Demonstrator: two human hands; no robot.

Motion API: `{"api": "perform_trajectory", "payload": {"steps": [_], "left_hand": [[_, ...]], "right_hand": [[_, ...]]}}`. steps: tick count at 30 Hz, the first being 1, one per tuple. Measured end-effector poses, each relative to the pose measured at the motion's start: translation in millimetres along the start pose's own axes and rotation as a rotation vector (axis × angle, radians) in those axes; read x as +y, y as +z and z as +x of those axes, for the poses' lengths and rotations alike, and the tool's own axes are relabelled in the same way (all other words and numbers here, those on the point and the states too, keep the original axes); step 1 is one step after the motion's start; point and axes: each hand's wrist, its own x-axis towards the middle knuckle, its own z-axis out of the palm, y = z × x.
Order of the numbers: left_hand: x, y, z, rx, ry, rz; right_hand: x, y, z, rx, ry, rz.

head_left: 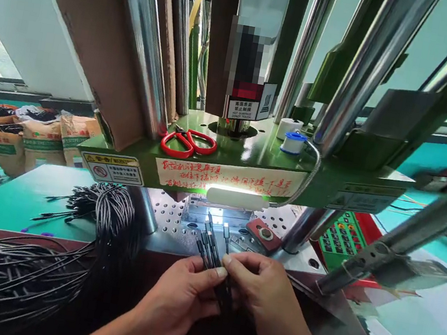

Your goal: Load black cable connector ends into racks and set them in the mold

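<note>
Green press framework (250, 160) fills your view, its chrome columns rising from a platen with a lit mould area below. To your left lies a big heap of black cables (31, 267), close enough to draw from. Your left hand (175, 302) and right hand (265, 300) meet in front of the mould, fingers pinched around a small bunch of cable ends (211, 242), connector tips fanned toward the light, probably to line them up. Red scissors (188, 143) rest on the platen. A sticker (242, 109) reads "HOT SURFACE DON'T TOUCH".
</note>
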Motion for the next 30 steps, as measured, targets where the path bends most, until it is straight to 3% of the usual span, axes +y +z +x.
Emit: {"api": "perform_trajectory", "payload": {"steps": [10,18,24,30], "left_hand": [[-5,-7.5,16,-0.092,-0.059,-0.034],[-11,-15.7,24,-0.210,-0.093,-0.079],[-9,-16.4,23,-0.178,-0.107,-0.100],[-9,-14.7,21,-0.201,-0.099,-0.151]], "right_hand": [[6,-10,13,-0.037,0.080,-0.109],[1,-11,11,-0.086,0.188,-0.015],[17,-20,19,-0.172,0.182,0.025],[14,-20,15,-0.200,0.222,0.097]]}}
